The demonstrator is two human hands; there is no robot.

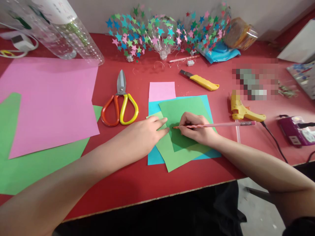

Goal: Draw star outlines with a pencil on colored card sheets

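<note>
My right hand grips a pink pencil, its tip touching a dark green paper square near the left edge. Under that square lies a light green sheet, and beneath both a blue sheet. My left hand lies flat with fingers stretched out, pressing on the papers just left of the pencil tip. A small pink paper touches the top of the stack. Scissors with one red and one yellow handle rest left of it, blades pointing away.
Large pink paper overlaps green paper at left. Behind are plastic bottles and star-covered decorations. A yellow utility knife, a glue gun with a cord, and a purple power socket lie rightward. The table's front edge is close.
</note>
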